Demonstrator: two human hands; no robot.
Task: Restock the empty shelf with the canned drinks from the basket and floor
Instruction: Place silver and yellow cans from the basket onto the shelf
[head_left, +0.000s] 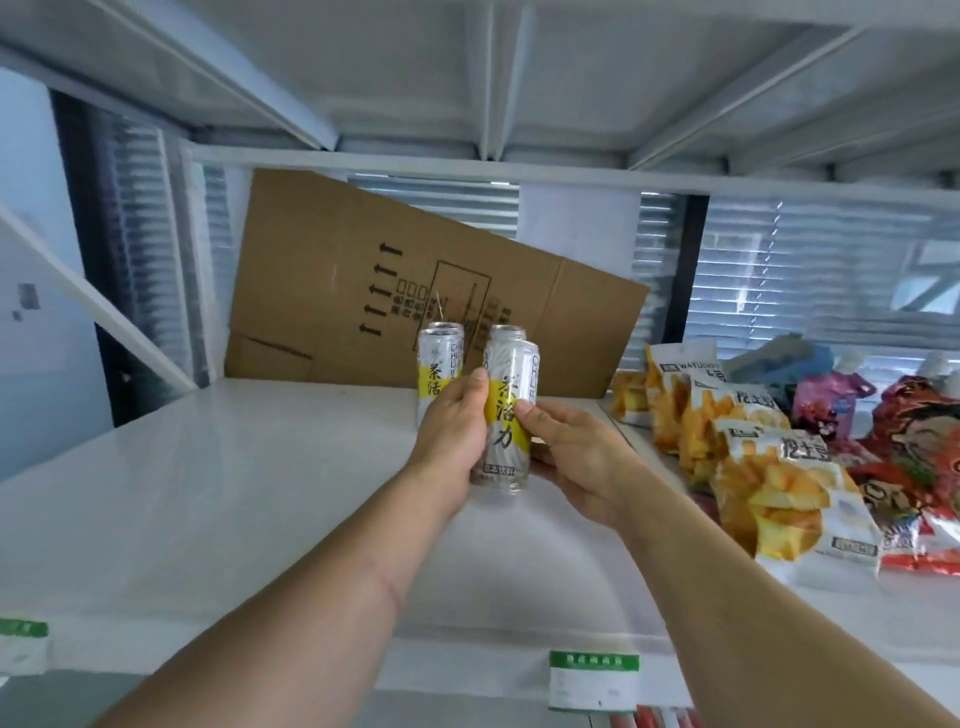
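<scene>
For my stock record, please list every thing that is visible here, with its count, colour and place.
held can: one, silver with yellow band, above the shelf, gripped by both hands.
standing cans: two, same colours, at the shelf back, behind the held can.
shelf: one, white, mostly bare on the left.
cardboard sheet: one, brown, leaning tilted at the back.
snack bags: several, orange-and-white and red, on the shelf's right part.
price tags: two, green and white, on the front edge.
left hand: grips the can's left side.
right hand: grips the can's right side.
</scene>
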